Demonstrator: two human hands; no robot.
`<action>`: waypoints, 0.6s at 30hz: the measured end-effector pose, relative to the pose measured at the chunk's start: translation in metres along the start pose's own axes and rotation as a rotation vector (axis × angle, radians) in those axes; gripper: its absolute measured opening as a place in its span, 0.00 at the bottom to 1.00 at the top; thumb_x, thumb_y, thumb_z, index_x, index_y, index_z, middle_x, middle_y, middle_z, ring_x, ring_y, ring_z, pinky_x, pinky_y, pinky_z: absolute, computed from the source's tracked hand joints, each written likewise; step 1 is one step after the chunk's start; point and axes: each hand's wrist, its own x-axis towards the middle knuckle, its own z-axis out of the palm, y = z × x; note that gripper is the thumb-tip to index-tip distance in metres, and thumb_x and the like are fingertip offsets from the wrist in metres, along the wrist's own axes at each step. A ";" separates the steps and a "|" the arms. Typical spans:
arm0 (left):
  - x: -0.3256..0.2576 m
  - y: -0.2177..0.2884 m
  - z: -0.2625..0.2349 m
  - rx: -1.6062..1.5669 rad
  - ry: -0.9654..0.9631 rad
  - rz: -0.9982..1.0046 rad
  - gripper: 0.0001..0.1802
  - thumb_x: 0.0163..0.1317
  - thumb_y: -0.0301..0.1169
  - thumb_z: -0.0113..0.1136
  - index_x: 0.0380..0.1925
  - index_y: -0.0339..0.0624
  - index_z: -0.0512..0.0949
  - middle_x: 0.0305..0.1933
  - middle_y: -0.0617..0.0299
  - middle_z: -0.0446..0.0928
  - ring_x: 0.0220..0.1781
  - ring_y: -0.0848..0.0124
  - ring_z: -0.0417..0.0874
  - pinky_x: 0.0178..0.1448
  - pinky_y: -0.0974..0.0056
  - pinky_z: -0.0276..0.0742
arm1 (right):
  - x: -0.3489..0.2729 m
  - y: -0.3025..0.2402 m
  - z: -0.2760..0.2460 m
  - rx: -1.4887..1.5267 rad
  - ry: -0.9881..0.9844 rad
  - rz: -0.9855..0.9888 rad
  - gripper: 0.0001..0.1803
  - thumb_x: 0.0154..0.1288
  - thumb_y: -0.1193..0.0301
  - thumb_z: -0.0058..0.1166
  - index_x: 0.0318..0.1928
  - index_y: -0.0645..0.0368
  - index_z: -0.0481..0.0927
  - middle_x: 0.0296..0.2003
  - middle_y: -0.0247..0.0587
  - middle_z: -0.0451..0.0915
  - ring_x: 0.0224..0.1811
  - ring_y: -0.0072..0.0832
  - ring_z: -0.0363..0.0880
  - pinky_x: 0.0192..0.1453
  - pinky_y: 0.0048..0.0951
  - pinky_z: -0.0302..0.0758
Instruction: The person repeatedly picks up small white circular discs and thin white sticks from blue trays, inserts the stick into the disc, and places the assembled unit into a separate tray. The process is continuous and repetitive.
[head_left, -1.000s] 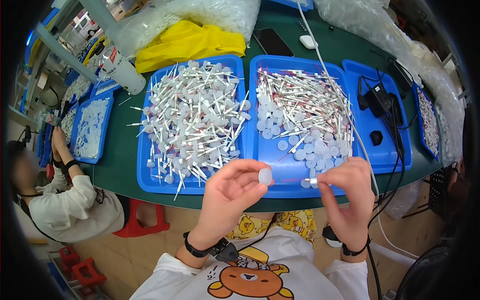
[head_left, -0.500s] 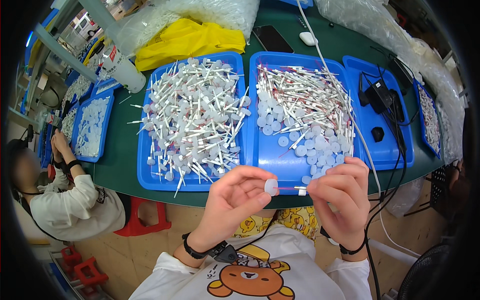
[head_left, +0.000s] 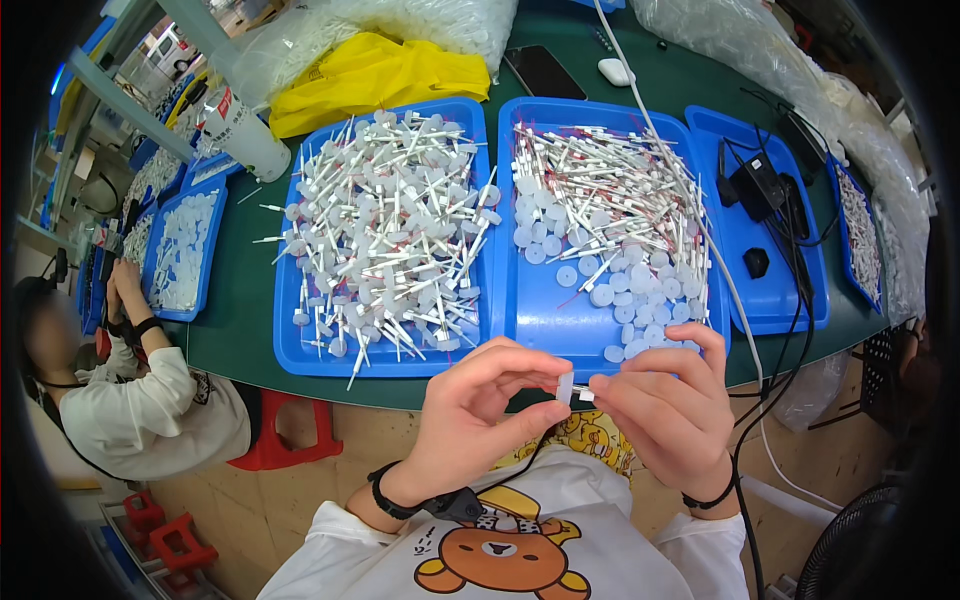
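Between thumb and forefinger my left hand [head_left: 490, 400] pinches a translucent white disc [head_left: 565, 388], now turned nearly edge-on. Close against it, my right hand [head_left: 672, 400] grips a thin white stick with a small white connector piece [head_left: 585, 394] by its end. The two parts meet just in front of the table's near edge. Behind my hands, the middle blue tray [head_left: 540, 325] holds loose discs and a heap of white sticks with red wires. To its left, another blue tray [head_left: 290, 355] is piled with discs that have sticks fitted through them.
A third blue tray [head_left: 700, 125] with black adapters and cables stands right. A white cable [head_left: 668, 165] crosses the middle tray. Behind lie a yellow bag [head_left: 385, 80], a phone [head_left: 543, 73] and plastic bags. A white cup [head_left: 245, 140] stands left; another person [head_left: 150, 410] sits there.
My hands have come together; the connector piece has moved left up to the disc, and the red wire seen between them is now hidden. The disc has turned edge-on.
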 end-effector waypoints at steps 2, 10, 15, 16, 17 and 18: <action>-0.001 0.000 0.001 -0.008 0.013 0.033 0.21 0.57 0.11 0.66 0.52 0.28 0.79 0.51 0.54 0.76 0.52 0.69 0.81 0.60 0.64 0.79 | 0.003 -0.001 0.000 -0.036 -0.019 0.003 0.16 0.50 0.73 0.72 0.41 0.58 0.86 0.30 0.30 0.82 0.33 0.25 0.77 0.54 0.42 0.70; -0.003 0.008 0.003 0.200 0.044 0.044 0.18 0.52 0.13 0.71 0.45 0.30 0.84 0.43 0.55 0.81 0.44 0.69 0.84 0.50 0.65 0.83 | -0.003 0.001 -0.002 0.288 -0.168 0.099 0.10 0.57 0.76 0.68 0.39 0.63 0.83 0.25 0.33 0.78 0.25 0.29 0.75 0.42 0.36 0.72; -0.006 0.013 -0.003 0.411 -0.028 0.012 0.17 0.53 0.19 0.74 0.44 0.38 0.87 0.39 0.59 0.85 0.39 0.72 0.85 0.43 0.68 0.82 | -0.004 0.005 -0.006 0.504 -0.268 0.185 0.06 0.60 0.79 0.64 0.39 0.64 0.82 0.23 0.36 0.78 0.23 0.31 0.74 0.39 0.34 0.71; -0.005 0.015 -0.003 0.445 -0.046 0.023 0.18 0.51 0.18 0.74 0.44 0.36 0.87 0.39 0.57 0.85 0.39 0.71 0.85 0.43 0.67 0.82 | -0.003 0.005 -0.009 0.508 -0.302 0.201 0.06 0.61 0.79 0.63 0.39 0.64 0.82 0.23 0.36 0.78 0.23 0.31 0.74 0.39 0.34 0.71; -0.003 0.017 -0.003 0.478 -0.063 0.035 0.18 0.49 0.17 0.75 0.43 0.35 0.87 0.39 0.54 0.85 0.39 0.69 0.86 0.43 0.67 0.82 | -0.001 0.005 -0.010 0.513 -0.336 0.216 0.06 0.61 0.78 0.63 0.39 0.63 0.83 0.22 0.36 0.78 0.23 0.31 0.74 0.39 0.33 0.71; -0.003 0.018 -0.002 0.512 -0.080 0.046 0.19 0.47 0.15 0.75 0.42 0.33 0.87 0.39 0.52 0.85 0.38 0.68 0.86 0.43 0.66 0.82 | 0.000 0.005 -0.011 0.526 -0.362 0.239 0.06 0.62 0.78 0.62 0.40 0.63 0.83 0.22 0.37 0.78 0.22 0.31 0.74 0.38 0.33 0.71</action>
